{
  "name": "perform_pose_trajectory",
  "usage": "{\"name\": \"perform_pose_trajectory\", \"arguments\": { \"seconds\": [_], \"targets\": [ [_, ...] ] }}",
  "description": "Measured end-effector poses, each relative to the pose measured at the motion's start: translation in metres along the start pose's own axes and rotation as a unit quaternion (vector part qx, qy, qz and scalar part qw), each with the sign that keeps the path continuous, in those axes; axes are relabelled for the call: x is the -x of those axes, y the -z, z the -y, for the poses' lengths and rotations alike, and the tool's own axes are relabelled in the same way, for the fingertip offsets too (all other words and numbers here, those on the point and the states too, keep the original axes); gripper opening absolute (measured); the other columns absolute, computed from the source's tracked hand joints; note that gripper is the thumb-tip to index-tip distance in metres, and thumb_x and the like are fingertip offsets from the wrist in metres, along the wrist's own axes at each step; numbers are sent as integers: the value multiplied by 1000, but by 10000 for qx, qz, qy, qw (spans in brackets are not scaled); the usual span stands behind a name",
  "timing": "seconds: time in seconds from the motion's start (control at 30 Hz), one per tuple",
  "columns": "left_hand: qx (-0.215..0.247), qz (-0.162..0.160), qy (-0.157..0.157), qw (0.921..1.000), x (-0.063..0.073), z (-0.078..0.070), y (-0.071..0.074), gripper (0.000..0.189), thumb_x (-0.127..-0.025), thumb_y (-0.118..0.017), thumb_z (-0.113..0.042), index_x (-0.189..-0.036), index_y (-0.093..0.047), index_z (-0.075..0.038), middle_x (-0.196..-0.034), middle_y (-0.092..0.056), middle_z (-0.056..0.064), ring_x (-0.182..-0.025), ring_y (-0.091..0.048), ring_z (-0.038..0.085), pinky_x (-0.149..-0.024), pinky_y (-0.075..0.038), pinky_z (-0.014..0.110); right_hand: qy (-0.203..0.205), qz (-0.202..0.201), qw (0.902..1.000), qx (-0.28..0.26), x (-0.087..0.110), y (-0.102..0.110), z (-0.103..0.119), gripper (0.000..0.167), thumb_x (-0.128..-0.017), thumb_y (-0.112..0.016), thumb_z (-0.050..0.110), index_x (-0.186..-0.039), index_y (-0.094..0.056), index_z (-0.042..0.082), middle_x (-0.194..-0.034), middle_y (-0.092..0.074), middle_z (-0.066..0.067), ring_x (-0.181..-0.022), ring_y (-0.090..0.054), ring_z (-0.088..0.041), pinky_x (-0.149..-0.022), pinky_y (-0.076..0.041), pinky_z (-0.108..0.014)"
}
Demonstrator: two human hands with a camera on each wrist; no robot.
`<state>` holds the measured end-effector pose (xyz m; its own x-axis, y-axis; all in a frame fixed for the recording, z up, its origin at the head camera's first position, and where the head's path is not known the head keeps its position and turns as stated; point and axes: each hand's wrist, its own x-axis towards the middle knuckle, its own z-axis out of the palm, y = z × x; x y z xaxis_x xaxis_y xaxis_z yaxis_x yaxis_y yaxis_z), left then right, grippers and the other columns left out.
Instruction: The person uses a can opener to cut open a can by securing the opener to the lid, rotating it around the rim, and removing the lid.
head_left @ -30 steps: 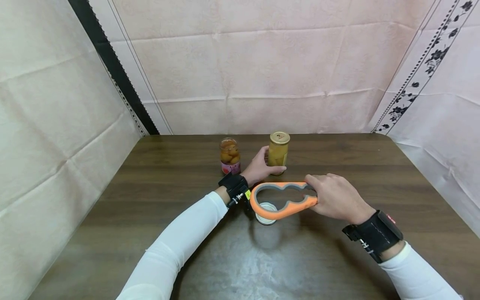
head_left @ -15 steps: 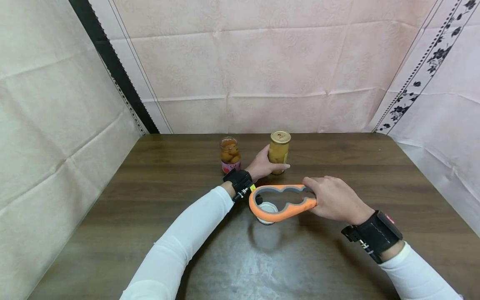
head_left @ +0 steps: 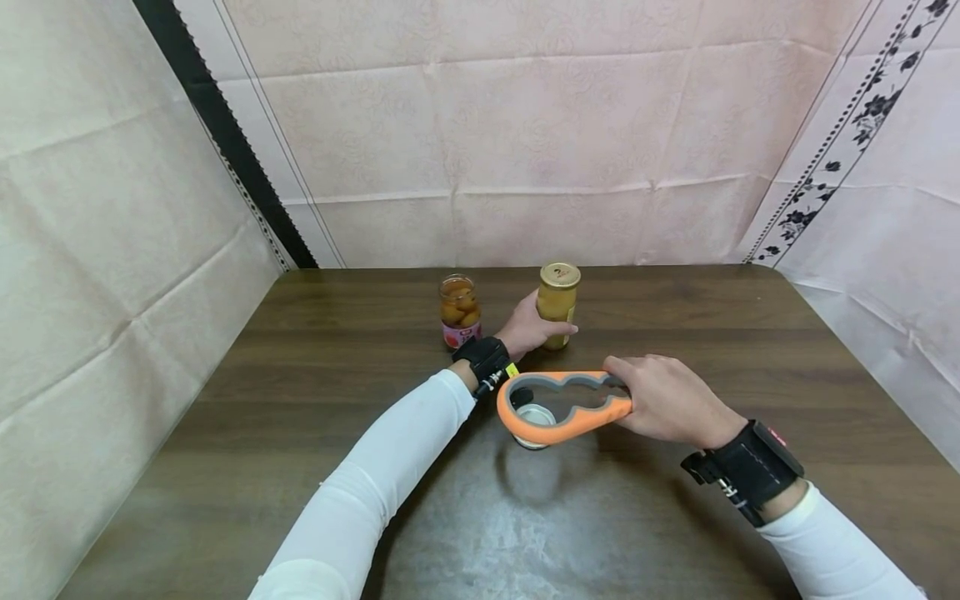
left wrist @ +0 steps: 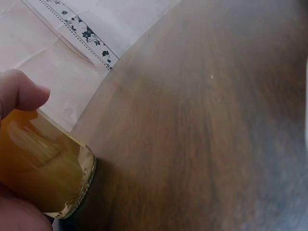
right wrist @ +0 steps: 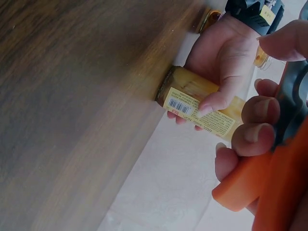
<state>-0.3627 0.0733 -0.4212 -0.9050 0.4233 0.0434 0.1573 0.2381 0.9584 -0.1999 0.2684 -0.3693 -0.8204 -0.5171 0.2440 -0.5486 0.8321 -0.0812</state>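
Note:
At the back of the table stands a glass jar (head_left: pixel 558 293) with a gold lid and yellow contents. My left hand (head_left: pixel 522 331) grips its lower part; the right wrist view shows the thumb across its label (right wrist: pixel 202 113) and fingertips on the far side. The left wrist view catches the jar's base (left wrist: pixel 79 180) close to the tabletop. My right hand (head_left: pixel 670 400) holds an orange and grey jar opener (head_left: pixel 573 427) by its handle ends, its toothed loop pointing left. Below that loop lies a round whitish lid (head_left: pixel 536 415), partly covered by the opener.
Left of the gripped jar, a second jar (head_left: pixel 459 310) of brown round fruit with a pink label stands beside my left wrist; no lid shows on it. Brown wooden table (head_left: pixel 360 350) all round. A pale cloth (head_left: pixel 555 150) hangs behind its back edge.
My left hand has moved slightly right and closed round the yellow jar. The opener in my right hand has dipped a little; both jars stay in place.

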Motion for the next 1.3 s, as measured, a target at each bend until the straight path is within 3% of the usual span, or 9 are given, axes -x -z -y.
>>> {"name": "perform_pose_trajectory", "arguments": {
  "seconds": [0.2,0.57,1.3],
  "targets": [
    [149,-19,11,9999,3,0,0,64,-83,-82,-8,-139,-50,-13,-129,-61,9,-119,-59,25,-107,-47,47,54,-24,10000,-49,-1,-1,1,22,-79,-77,21,-94,-63,13,-65,-42,12,-56,-38,-6,-52,-32,-22],
    [268,68,-32,9996,8,5,3,63,-82,-82,-6,-136,-51,-14,-126,-63,8,-116,-61,23,-106,-48,45,17,59,9999,-113,-2,0,2,22,-79,-77,22,-93,-62,15,-65,-41,13,-56,-38,-5,-52,-31,-21],
    [272,347,-233,9988,38,11,17,58,-84,-77,-3,-135,-50,-9,-123,-62,13,-108,-61,22,-96,-52,37,15,134,9991,-405,1,-1,3,20,-80,-77,19,-92,-60,17,-66,-41,12,-56,-38,-3,-52,-32,-20]
  ]
}}
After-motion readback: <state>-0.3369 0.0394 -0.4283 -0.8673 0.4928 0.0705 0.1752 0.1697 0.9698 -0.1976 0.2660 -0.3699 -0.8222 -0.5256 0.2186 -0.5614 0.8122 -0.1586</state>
